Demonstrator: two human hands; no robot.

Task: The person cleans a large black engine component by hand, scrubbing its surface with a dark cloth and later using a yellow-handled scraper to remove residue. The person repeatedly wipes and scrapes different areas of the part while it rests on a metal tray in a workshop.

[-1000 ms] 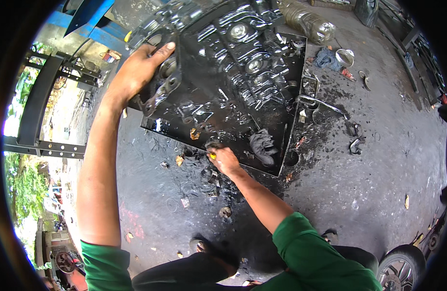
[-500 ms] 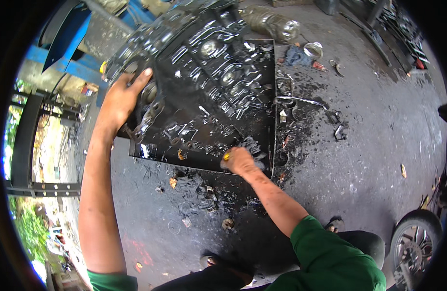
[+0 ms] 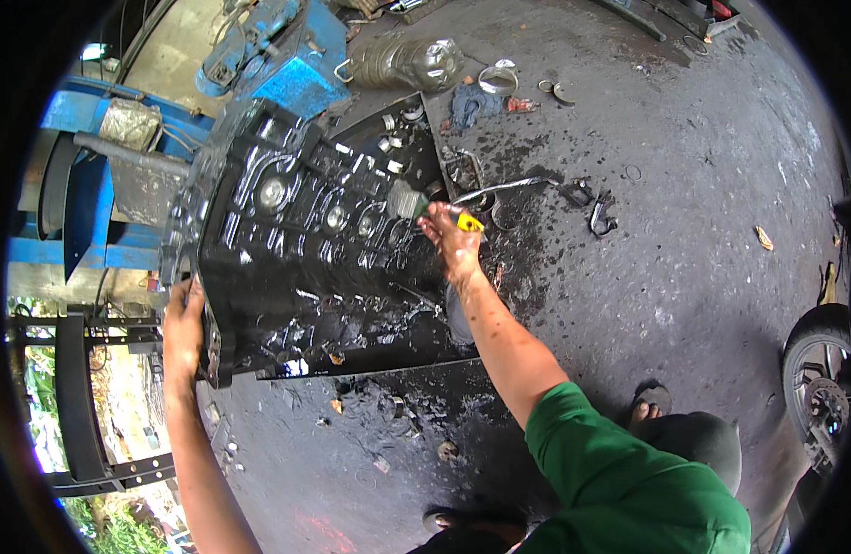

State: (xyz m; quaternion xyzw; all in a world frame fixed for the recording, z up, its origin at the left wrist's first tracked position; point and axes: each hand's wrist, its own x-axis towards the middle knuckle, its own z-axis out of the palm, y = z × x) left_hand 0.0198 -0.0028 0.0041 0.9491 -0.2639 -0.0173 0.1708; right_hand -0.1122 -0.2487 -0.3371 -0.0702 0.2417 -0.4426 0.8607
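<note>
A black, wet engine block [image 3: 296,231] lies tilted in a shallow dark metal tray [image 3: 388,358]. Fingers of my left hand [image 3: 182,328] are wrapped round the block's near left edge. My right hand [image 3: 451,242] is closed on a paintbrush [image 3: 407,199] with a yellow-ended handle and grey bristles. Those bristles are at the block's right side, above the tray's right part; I cannot tell whether they touch the block. Several small metal pieces [image 3: 388,144] lie in the tray's far corner.
A large dirty plastic bottle [image 3: 402,65], a blue rag [image 3: 471,103] and a metal ring [image 3: 498,80] lie beyond the tray. Oily spots and metal scraps [image 3: 603,214] mark the floor to the right. Blue machinery [image 3: 301,60] stands far left, a wheel [image 3: 818,388] at right.
My right hand has moved up from the tray's near right corner to the block's right side with the brush. The left hand has shifted lower on the block, which now sits at a different tilt.
</note>
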